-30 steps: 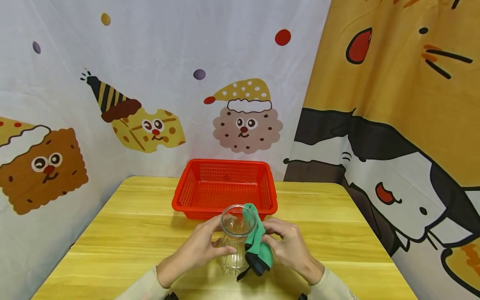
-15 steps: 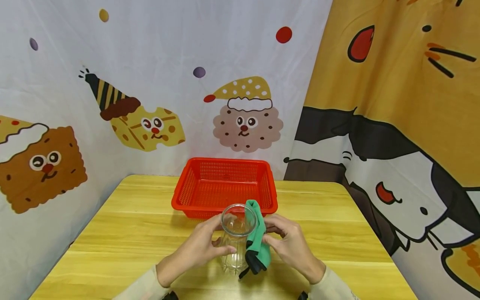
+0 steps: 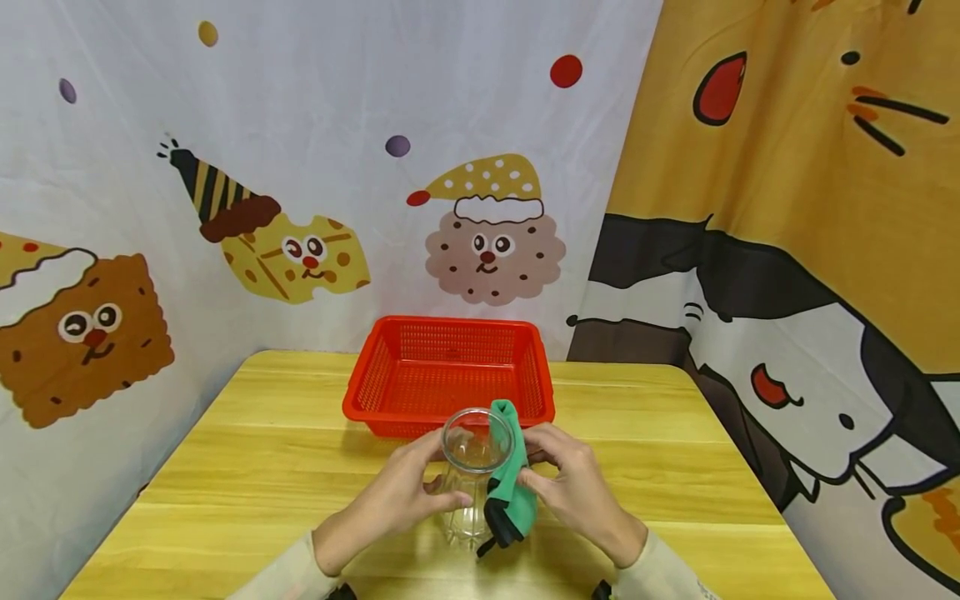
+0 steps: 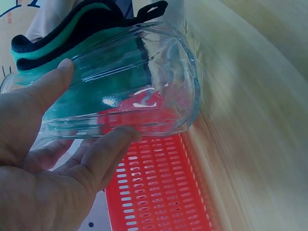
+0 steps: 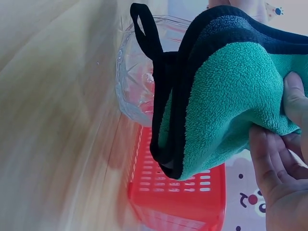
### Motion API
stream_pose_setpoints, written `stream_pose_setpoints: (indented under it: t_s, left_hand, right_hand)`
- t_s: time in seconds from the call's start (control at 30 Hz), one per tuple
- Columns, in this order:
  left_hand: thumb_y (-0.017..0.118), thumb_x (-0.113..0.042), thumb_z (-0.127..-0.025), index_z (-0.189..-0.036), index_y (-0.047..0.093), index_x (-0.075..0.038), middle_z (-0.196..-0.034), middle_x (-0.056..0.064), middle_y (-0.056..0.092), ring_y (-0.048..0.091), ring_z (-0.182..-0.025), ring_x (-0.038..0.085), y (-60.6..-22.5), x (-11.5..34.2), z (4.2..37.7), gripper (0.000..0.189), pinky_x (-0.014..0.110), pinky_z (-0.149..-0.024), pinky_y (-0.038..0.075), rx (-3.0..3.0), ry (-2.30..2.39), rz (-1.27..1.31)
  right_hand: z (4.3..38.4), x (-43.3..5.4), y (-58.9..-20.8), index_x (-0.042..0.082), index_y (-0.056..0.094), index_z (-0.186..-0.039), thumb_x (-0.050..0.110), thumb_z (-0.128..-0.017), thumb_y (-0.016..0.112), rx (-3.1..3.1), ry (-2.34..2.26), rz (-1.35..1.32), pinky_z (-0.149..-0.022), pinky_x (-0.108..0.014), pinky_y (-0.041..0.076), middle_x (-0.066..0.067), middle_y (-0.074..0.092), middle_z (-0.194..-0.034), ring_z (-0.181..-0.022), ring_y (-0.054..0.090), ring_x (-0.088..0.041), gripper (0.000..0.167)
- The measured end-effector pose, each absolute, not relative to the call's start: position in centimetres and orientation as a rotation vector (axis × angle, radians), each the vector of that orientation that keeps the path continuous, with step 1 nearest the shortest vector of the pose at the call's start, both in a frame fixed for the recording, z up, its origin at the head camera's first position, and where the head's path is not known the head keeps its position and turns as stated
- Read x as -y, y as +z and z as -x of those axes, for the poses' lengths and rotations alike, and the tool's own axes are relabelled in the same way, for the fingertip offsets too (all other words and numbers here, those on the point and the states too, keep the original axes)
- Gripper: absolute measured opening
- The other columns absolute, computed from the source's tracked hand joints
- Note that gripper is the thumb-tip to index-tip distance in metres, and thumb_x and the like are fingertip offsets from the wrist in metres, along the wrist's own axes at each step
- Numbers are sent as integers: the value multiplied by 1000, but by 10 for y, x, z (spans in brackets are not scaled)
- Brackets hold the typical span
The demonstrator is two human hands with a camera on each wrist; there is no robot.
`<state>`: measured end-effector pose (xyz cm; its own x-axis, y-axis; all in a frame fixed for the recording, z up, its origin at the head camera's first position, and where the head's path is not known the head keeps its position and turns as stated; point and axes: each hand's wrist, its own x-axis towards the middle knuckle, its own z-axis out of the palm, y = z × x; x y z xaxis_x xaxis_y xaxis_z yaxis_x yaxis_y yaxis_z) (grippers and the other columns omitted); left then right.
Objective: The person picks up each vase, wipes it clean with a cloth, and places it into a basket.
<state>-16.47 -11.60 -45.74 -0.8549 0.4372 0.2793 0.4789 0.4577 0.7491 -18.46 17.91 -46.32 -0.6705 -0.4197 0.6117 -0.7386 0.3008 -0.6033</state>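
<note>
A clear glass jar (image 3: 467, 508) with a round open mouth stands upright at the table's near middle. My left hand (image 3: 405, 487) grips it from the left, thumb on the near side and fingers round the far side, as the left wrist view also shows with the jar (image 4: 144, 96). My right hand (image 3: 573, 487) pinches a folded green towel (image 3: 517, 492) with black edging between thumb and fingers. The towel lies against the jar's right side; in the right wrist view the towel (image 5: 231, 91) has a black hanging loop and covers part of the jar.
Just beyond the jar sits a red perforated plastic basket (image 3: 450, 383), with nothing seen inside it. The wooden table (image 3: 300, 433) reaches back to a cartoon-printed curtain (image 3: 315, 100) along the far side and right.
The towel's upper end has risen slightly along the jar's side, and its lower end has shifted a little left with my right hand. My left hand and the jar have stayed put.
</note>
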Motion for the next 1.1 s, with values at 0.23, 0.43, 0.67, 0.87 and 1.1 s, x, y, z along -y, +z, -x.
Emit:
stream_pose_setpoints:
  t_s: [0.23, 0.43, 0.67, 0.87, 1.1]
  left_hand:
    - [102, -25, -93, -156, 67, -19, -152, 8, 79, 76, -140, 43, -459, 116, 165, 72, 50, -105, 74, 2629, -1414, 837]
    - [102, -25, -93, -158, 66, -19, -153, 8, 78, 76, -141, 42, -459, 116, 166, 74, 48, -104, 74, 2630, -1412, 834]
    - [102, -22, -92, -159, 65, -19, -156, 7, 77, 76, -142, 41, -459, 115, 167, 77, 41, -103, 74, 2662, -1409, 818]
    - [101, -23, -93, -160, 64, -19, -156, 8, 77, 76, -142, 42, -459, 115, 167, 76, 39, -102, 74, 2672, -1428, 817]
    - [100, -27, -94, -159, 64, -20, -155, 10, 77, 76, -140, 44, -457, 116, 165, 74, 41, -100, 75, 2664, -1433, 824]
  right_hand:
    - [186, -179, -463, 7, 86, -127, -15, -93, 88, 2253, 1214, -1069, -82, -19, 71, -5, 83, -119, -94, 80, -6, 40]
    - [189, -181, -462, 7, 90, -120, -13, -93, 90, 2265, 1150, -1116, -80, -15, 69, -4, 81, -116, -92, 80, -6, 34]
    - [192, -183, -461, 13, 92, -106, -9, -90, 95, 2270, 1039, -1173, -86, -14, 68, -2, 82, -113, -99, 80, -14, 27]
    - [195, -185, -463, 13, 93, -102, -10, -85, 98, 2280, 991, -1239, -82, -12, 67, -2, 80, -110, -96, 78, -11, 29]
    - [195, -189, -464, 11, 93, -102, -7, -85, 99, 2411, 881, -1254, -81, -14, 68, -1, 78, -107, -95, 78, -11, 26]
